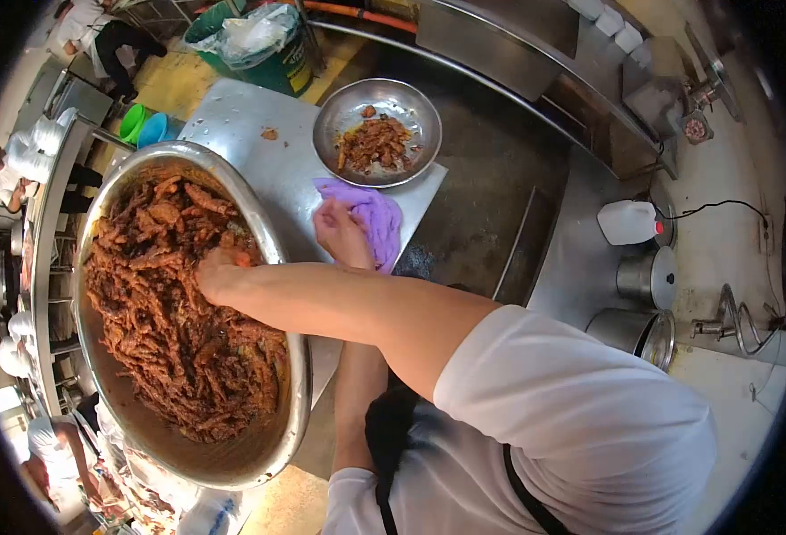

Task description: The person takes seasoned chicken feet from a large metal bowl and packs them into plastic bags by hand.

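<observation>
steel basin (297,392) at left holds brown sauced pieces (166,303); the right hand (219,275) is among them, fingers hidden, closure unclear. handling them seems the step; next calls for firm grip. rightward, the left hand (341,234), fingers curled, touches purple cloth (381,221), hold unclear.

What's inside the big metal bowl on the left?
The big metal bowl holds heaped reddish-brown sauced pieces, with the right hand reaching in. The bowl's bottom is covered by the heap; what the hand's fingers grip, if anything, can't be seen.
</observation>
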Motion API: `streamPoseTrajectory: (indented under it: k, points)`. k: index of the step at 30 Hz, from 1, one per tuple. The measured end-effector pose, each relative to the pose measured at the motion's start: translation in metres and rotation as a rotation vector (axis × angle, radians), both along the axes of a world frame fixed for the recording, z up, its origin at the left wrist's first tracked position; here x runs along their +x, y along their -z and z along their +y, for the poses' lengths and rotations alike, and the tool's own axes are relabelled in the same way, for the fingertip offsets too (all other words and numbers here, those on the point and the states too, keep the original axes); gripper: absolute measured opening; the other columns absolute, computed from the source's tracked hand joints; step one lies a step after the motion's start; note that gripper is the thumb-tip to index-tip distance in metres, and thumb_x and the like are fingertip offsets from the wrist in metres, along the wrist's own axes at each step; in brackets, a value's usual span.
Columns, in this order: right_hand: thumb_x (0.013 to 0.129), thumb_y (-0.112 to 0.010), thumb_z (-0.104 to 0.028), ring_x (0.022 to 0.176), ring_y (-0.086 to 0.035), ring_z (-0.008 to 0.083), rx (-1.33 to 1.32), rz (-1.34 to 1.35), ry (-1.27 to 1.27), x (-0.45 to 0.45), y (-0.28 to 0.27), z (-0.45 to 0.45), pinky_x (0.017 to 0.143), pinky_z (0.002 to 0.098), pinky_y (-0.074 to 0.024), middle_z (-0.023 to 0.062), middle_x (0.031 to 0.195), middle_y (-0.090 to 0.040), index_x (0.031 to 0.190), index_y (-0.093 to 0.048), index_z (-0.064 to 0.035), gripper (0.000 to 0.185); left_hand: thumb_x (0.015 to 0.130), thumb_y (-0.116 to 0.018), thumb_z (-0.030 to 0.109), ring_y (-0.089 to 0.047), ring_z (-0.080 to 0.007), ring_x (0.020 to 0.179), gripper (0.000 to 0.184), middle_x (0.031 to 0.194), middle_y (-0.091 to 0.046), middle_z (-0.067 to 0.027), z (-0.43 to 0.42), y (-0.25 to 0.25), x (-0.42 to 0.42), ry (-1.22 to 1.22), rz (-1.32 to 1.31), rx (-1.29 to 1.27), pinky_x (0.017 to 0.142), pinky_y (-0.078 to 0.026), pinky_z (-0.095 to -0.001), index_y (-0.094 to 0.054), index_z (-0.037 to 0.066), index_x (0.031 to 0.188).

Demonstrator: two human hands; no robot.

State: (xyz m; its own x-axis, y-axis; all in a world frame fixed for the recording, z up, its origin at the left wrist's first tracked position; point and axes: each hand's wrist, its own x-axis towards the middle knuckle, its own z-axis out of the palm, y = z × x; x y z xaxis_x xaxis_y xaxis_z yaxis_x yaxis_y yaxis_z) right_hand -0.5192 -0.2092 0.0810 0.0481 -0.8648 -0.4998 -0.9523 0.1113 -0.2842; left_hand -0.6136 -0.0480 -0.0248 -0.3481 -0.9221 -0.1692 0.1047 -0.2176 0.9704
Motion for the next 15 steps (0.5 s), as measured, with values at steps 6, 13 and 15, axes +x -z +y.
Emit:
streamPoseTrajectory:
  k: [6, 13, 15]
  points:
    - [0.079, -0.067, -0.017, 0.109, -0.052, 0.0351, -0.16, -0.059, -0.113, 0.019, 0.043, -0.024, 0.083, 0.0559, -0.0476, 0.0181, 0.118, -0.058, 0.114, -0.062, -0.0042, 0.038, 0.08, -0.065, 0.023, -0.062, -0.0313, 0.077, 0.029, 0.087, -0.064, -0.0168, -0.056, -0.004, -0.037, -0.092, -0.517, -0.443, 0.074, -0.048, -0.0401, -0.059, -0.001, 0.096]
    - [0.079, -0.065, -0.018, 0.105, -0.055, 0.031, 0.016, -0.144, -0.043, -0.008, -0.021, 0.011, 0.091, 0.0475, -0.046, 0.0201, 0.116, -0.058, 0.113, -0.061, 0.0006, 0.039, 0.072, -0.066, 0.031, -0.063, -0.0367, 0.075, 0.029, 0.076, -0.065, -0.0198, -0.064, 0.016, -0.049, 0.045, -0.806, -0.218, 0.071, -0.048, -0.0445, -0.065, 0.002, 0.074]
    - [0.077, -0.063, -0.014, 0.092, -0.06, 0.0262, -0.1, -0.086, -0.034, -0.002, -0.011, 0.002, 0.082, 0.0433, -0.0503, 0.0154, 0.101, -0.062, 0.101, -0.064, -0.0017, 0.027, 0.075, -0.062, 0.032, -0.062, -0.0363, 0.078, 0.031, 0.082, -0.063, -0.0208, -0.065, 0.005, -0.03, -0.013, -0.823, -0.131, 0.073, -0.048, -0.0446, -0.063, 0.002, 0.083]
